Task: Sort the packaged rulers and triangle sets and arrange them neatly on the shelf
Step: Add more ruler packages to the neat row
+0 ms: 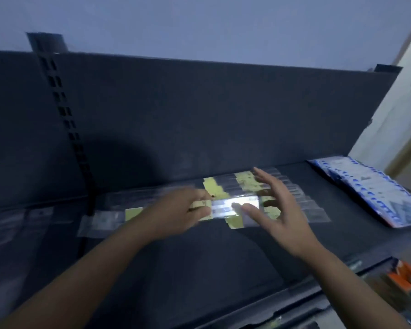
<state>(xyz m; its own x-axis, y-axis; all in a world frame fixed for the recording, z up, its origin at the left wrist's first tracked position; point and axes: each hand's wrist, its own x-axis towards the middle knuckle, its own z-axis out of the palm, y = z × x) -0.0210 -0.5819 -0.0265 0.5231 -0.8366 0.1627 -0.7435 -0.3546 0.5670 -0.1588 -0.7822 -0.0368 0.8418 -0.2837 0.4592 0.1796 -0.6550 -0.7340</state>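
Several clear packaged rulers with yellow labels lie fanned in a loose row along the back of the dark shelf. My left hand grips the middle of one ruler pack, which glares white under the light. My right hand hovers spread over the right part of the row, its thumb touching that same pack. A stack of blue-and-white triangle set packs lies at the shelf's right end. The picture is blurred by motion.
A slotted upright splits the dark back panel at left, with more clear ruler packs beyond it. Orange-and-white packets sit on a lower shelf at bottom right. A pale wall closes the right side.
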